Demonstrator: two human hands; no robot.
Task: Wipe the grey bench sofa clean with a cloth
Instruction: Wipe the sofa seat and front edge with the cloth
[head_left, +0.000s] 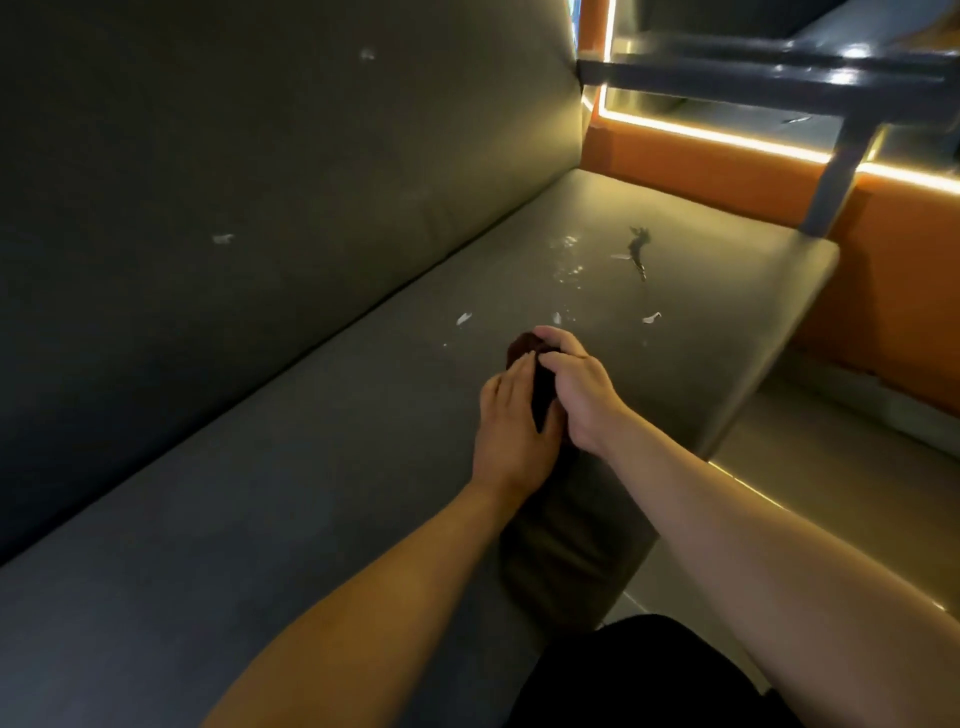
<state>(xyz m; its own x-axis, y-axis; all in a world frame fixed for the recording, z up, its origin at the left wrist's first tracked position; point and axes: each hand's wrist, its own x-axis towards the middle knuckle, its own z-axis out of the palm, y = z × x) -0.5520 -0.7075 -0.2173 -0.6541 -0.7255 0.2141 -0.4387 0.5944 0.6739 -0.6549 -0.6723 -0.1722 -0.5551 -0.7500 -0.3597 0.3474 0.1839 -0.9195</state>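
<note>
The grey bench sofa (260, 493) runs from bottom left to upper right, its tall backrest (260, 182) on the left. Both my hands meet over the middle of the seat around a dark brownish cloth (522, 347), which is mostly hidden between them. My right hand (576, 389) grips the cloth with curled fingers. My left hand (511, 431) lies against the cloth's near side with fingers fairly straight. Small white scraps (463, 318) and a wet, glistening patch (569, 260) with a dark smear (638, 249) lie on the seat beyond my hands.
White flecks (223, 238) stick to the backrest. An orange wall panel (727, 171) with a lit strip closes off the bench's far end. A grey table (831, 67) on a leg stands at upper right. A lit floor edge (769, 493) runs along the seat's front.
</note>
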